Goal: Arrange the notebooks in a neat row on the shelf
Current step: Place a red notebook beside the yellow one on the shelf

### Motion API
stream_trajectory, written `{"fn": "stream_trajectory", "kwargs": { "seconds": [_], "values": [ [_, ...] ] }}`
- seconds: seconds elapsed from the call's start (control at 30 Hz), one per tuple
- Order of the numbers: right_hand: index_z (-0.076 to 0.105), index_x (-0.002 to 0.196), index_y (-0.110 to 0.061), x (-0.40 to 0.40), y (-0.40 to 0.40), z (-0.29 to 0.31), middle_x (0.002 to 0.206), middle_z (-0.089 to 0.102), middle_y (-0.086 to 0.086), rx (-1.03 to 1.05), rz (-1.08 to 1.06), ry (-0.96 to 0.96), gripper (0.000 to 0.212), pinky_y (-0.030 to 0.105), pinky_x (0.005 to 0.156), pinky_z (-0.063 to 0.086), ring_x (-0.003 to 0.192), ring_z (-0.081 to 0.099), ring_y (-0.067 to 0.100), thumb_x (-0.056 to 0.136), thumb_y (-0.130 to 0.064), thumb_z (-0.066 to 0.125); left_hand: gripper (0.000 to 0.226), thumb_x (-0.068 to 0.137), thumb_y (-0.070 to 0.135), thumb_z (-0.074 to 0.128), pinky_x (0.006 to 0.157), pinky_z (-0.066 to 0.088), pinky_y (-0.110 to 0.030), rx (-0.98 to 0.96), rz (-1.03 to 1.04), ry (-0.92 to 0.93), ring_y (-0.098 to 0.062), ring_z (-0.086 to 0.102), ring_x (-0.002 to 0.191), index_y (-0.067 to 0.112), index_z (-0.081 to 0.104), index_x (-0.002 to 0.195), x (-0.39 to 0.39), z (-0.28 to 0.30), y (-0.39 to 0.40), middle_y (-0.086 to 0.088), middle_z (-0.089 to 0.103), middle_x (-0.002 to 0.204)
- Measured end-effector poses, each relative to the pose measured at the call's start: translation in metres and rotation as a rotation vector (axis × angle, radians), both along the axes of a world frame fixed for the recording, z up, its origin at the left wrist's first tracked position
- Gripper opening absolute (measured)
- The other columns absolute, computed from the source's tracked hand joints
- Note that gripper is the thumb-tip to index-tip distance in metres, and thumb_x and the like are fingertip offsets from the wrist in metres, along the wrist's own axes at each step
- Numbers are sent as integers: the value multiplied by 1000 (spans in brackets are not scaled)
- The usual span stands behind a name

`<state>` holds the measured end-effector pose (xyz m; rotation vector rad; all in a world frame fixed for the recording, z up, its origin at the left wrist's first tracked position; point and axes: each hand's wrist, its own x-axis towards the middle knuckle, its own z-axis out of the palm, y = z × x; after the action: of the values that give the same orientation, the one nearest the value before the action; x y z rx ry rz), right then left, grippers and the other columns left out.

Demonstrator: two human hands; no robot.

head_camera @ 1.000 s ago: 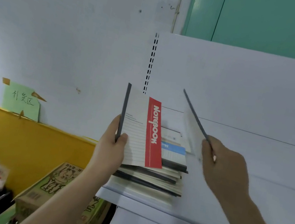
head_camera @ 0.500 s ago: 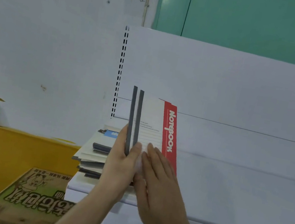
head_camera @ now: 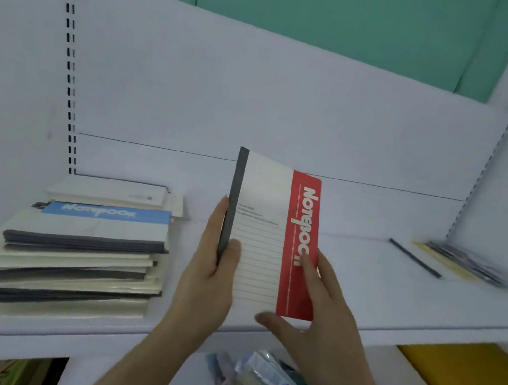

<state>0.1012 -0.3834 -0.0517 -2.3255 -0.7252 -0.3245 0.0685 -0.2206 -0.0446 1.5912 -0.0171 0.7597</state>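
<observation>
The left hand grips the red notebook by its dark grey spine, thumb on the front and fingers behind. The right hand holds the red side, with the fingers lying flat on the cover and the thumb tucked under the bottom edge. The book stands up tall, its long side pointing up, just over the middle of the white shelf. Both hands are on it, so either could set it down. The spot for it looks to be right below. The cover is thin, smooth card with printed lines and a red strip. To the left lies the messy pile of notebooks, flat and floppy, with a blue one on top. Far right lie a few flat things, too blurry to name
</observation>
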Motion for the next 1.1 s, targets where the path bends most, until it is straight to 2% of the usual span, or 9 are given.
{"fn": "stream_trajectory", "kwargs": {
  "seconds": [0.07,0.17,0.3,0.37,0.47,0.6,0.77,0.93,1.1],
  "values": [
    [-3,147,-46,11,-34,3,150,3,-29,-9,-65,3,101,23,108,32,121,18,-10,72,-64,61,55,105,19,40,75,52,-11,41,3,27,12,58,102,53,26,146,17,0,-31,29,55,126],
    [2,149,-41,30,-90,5,152,7,-24,-41,-162,21,101,25,106,37,121,21,-6,72,-65,63,58,104,17,43,65,45,-1,197,1,77,19,54,95,48,23,150,47,-1,-80,28,55,117],
    [0,150,-37,62,-168,2,153,3,-21,-112,-237,25,102,25,109,34,129,24,-1,75,-67,61,49,99,30,52,59,42,-1,528,118,155,3,55,91,39,32,143,93,-2,-144,10,51,116],
    [2,151,-35,82,-204,0,153,6,-18,-150,-278,-11,104,29,112,32,135,21,4,71,-73,57,51,95,42,56,71,44,-7,692,100,173,-1,52,96,39,31,139,112,-5,-173,12,51,122],
    [2,150,-34,118,-248,-2,156,7,-13,-224,-300,-64,108,39,117,26,143,12,10,63,-85,39,78,84,62,61,99,42,-24,909,-24,234,-1,39,115,42,16,145,135,-7,-206,17,42,138],
    [-1,151,-31,165,-285,-6,160,-3,-9,-380,-266,-126,104,34,114,-6,146,-9,13,67,-85,30,104,80,74,56,116,28,-30,1151,-88,415,-8,23,140,30,-1,156,169,-9,-229,13,16,160],
    [7,149,-35,235,-301,-23,159,6,-12,-416,-213,-116,99,42,120,5,146,-2,14,69,-87,32,97,84,67,58,114,33,-29,1136,-133,469,-9,32,140,29,6,157,227,-18,-242,12,23,160],
    [15,149,-34,310,-299,-28,157,17,-12,-488,-141,-177,95,33,111,-4,146,5,14,73,-84,41,93,86,66,55,112,35,-28,1172,-102,526,-11,36,138,27,9,157,289,-32,-242,9,27,158],
    [27,148,-27,374,-300,-31,155,24,-8,-551,-68,-105,98,32,117,5,145,6,15,71,-86,44,87,86,66,56,105,37,-24,1170,-135,589,-11,42,129,23,22,154,347,-38,-240,5,40,148]
  ]
}}
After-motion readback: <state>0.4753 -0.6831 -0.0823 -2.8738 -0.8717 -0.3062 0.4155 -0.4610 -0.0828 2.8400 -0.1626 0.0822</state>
